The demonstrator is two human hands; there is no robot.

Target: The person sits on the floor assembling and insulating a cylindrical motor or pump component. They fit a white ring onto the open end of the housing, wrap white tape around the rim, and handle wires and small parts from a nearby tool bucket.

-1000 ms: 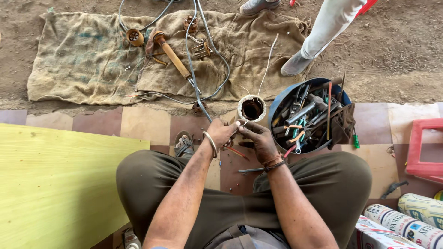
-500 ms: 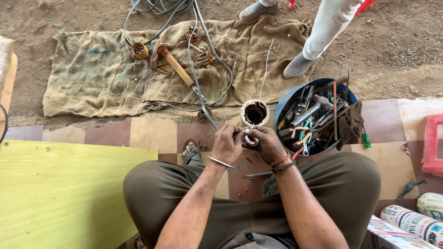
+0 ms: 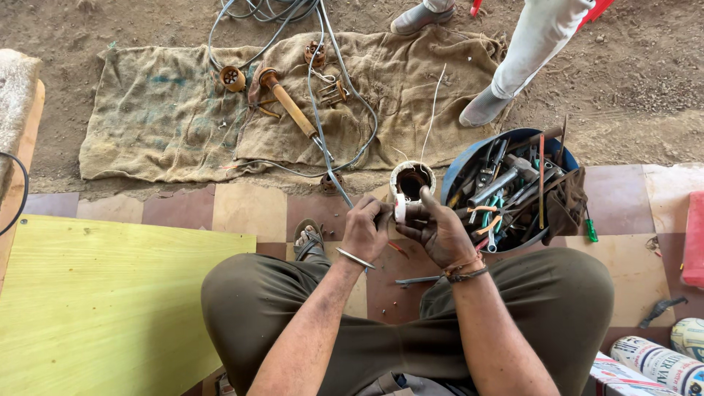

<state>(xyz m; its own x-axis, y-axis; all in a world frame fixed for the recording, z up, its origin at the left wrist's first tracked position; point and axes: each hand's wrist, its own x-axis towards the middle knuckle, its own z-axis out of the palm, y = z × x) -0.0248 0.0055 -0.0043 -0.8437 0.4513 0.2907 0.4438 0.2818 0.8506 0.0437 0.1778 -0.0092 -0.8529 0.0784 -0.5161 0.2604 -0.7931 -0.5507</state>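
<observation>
As held, cylinder point(image 3: 411, 183) between hands

A short metal cylinder point(image 3: 411, 182) with a pale rim stood tilted above the tiled floor, its dark, rusty hollow facing up. A small white roll of tape point(image 3: 400, 208) pressed against its near side, held between both hands.

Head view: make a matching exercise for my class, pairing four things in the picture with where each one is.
Things:
1. White tape roll
2. Blue tub of tools
3. Burlap sack
4. Yellow board

Places:
a. Spread on the dirt ground
b. Between the two hands
c. Beside the person's left leg
d. On the tiled floor, beyond the right knee

Pairs: 1-b, 2-d, 3-a, 4-c
</observation>
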